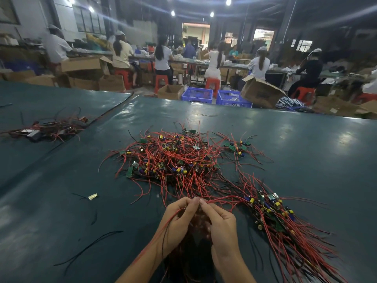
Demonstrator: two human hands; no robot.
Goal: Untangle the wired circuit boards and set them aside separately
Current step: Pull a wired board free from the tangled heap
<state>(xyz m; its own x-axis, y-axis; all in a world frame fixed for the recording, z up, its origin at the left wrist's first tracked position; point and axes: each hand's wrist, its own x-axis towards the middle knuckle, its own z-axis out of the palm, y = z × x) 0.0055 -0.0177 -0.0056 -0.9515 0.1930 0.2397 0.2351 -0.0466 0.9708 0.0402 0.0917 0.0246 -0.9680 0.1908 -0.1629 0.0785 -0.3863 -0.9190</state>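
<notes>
A big tangled heap of small green circuit boards with red and black wires lies in the middle of the dark green table. A sorted row of boards with wires combed out lies to the right of my hands. A small cluster of boards sits at the heap's far right. My left hand and my right hand meet near the front edge, fingertips pinching red wires that run up into the heap. Red and black wires trail down over my left wrist.
Another wire bundle lies far left by a seam in the table cover. A small yellowish part and loose black wires lie at the left front. Beyond the table are blue crates, cardboard boxes and seated workers.
</notes>
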